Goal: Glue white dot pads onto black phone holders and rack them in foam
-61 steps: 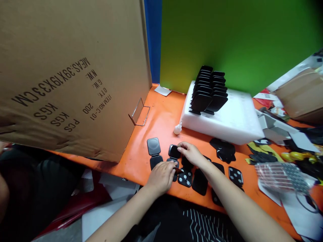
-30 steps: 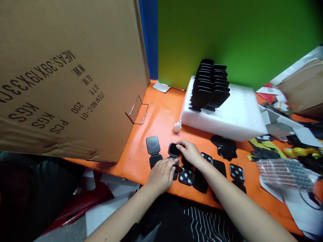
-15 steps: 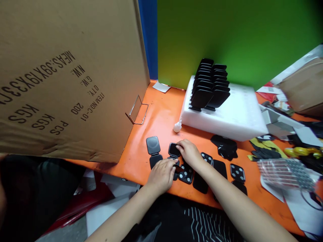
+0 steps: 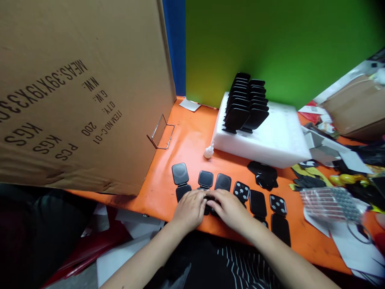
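Observation:
Several black hinged square pads lie in a row on the orange table (image 4: 192,132). My left hand (image 4: 191,208) and my right hand (image 4: 228,206) meet over the near part of the row, fingers bent around a small dark piece between them that is mostly hidden. Just beyond my hands are a black pad with a light rim (image 4: 206,178) and a plain dark pad (image 4: 223,182). To the left lies a pad with a round mark (image 4: 180,173). On the right sit a pad with grey dots (image 4: 241,191), a plain black one (image 4: 258,203) and another dotted pad (image 4: 278,204).
A white foam block (image 4: 270,140) holds upright black plates (image 4: 246,102). A small white bottle (image 4: 208,151) stands before it. A wire stand (image 4: 162,134) is beside the large carton (image 4: 90,96). Black pieces (image 4: 263,175), gloves (image 4: 309,178) and a plastic-wrapped pack (image 4: 331,204) lie rightward.
My right hand has left the light-rimmed pad and moved down beside my left hand. The plain dark pad now shows beyond my hands. The whole view has shifted slightly.

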Demonstrator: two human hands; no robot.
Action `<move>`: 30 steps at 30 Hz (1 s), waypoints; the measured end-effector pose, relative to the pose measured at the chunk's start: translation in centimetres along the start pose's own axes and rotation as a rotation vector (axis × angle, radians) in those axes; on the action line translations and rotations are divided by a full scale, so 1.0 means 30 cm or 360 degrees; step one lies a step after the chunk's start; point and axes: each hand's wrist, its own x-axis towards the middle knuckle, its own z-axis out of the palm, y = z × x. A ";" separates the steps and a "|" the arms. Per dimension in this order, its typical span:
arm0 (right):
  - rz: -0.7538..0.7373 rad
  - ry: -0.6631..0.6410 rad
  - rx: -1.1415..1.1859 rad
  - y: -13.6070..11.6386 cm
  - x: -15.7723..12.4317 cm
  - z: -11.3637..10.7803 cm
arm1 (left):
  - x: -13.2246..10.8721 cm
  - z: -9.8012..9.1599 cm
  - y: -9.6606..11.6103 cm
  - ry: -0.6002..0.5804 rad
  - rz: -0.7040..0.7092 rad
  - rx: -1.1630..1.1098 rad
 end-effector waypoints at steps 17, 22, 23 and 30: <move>0.0509 0.0090 0.0321 0.089 -0.063 -0.108 | -0.015 -0.037 0.018 0.0065 0.0114 -0.0034; 0.0428 -0.0158 0.0192 0.082 -0.068 -0.084 | -0.006 -0.072 0.036 -0.0245 0.0306 0.0002; 0.0415 -0.0180 0.0160 0.081 -0.066 -0.078 | 0.001 -0.070 0.038 -0.0304 0.0328 0.0029; 0.0284 -0.0259 0.0035 0.092 -0.044 -0.052 | 0.050 -0.015 0.033 -0.0451 0.0371 0.0153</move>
